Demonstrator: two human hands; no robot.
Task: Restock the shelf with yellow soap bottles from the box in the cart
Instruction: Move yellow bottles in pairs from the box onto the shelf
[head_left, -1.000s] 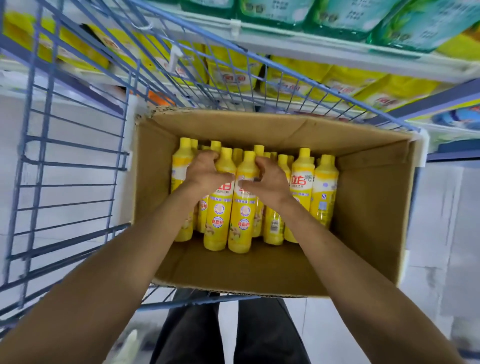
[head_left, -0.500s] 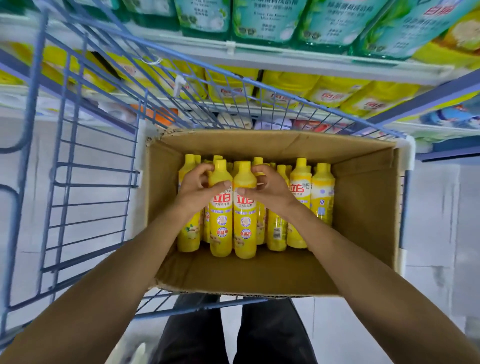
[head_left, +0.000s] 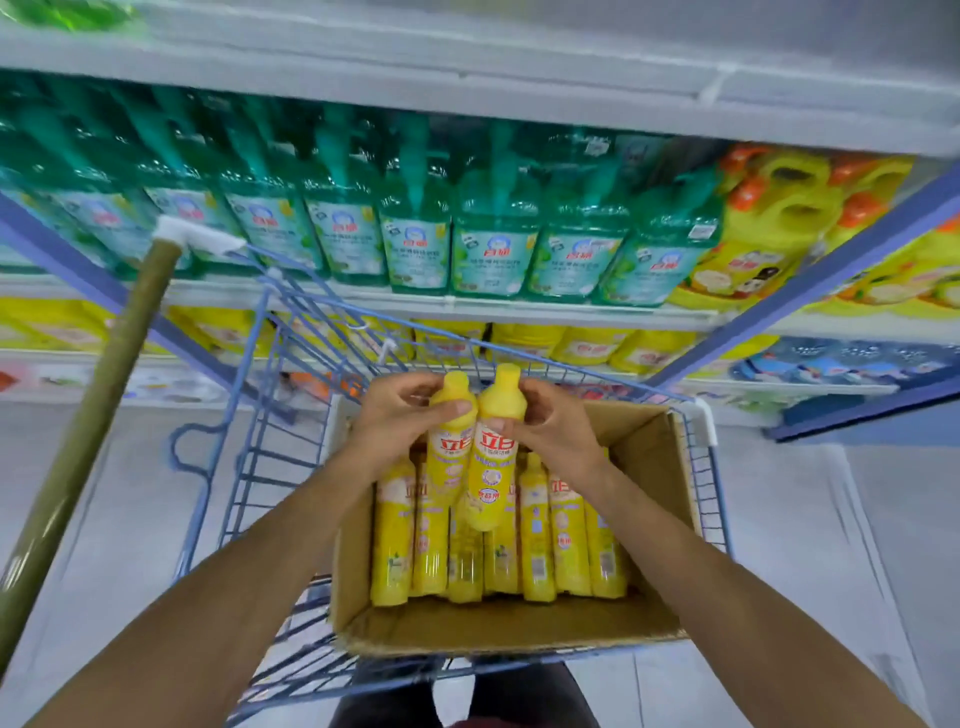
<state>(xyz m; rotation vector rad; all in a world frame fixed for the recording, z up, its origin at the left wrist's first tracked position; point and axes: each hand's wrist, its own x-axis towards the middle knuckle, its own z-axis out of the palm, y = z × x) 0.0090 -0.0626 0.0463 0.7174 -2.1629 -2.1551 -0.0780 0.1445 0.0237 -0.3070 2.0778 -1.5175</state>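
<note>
Nearest you, the cardboard box (head_left: 498, 631) sits in the blue wire cart (head_left: 249, 467), a row of yellow soap bottles (head_left: 535, 530) standing inside. Above them, your left hand (head_left: 397, 415) grips one raised bottle (head_left: 448, 441) by the neck and your right hand (head_left: 553, 423) grips the second bottle (head_left: 493, 447); the two touch side by side. Beyond stands the shelf (head_left: 519, 312) of green bottles (head_left: 415, 228).
</note>
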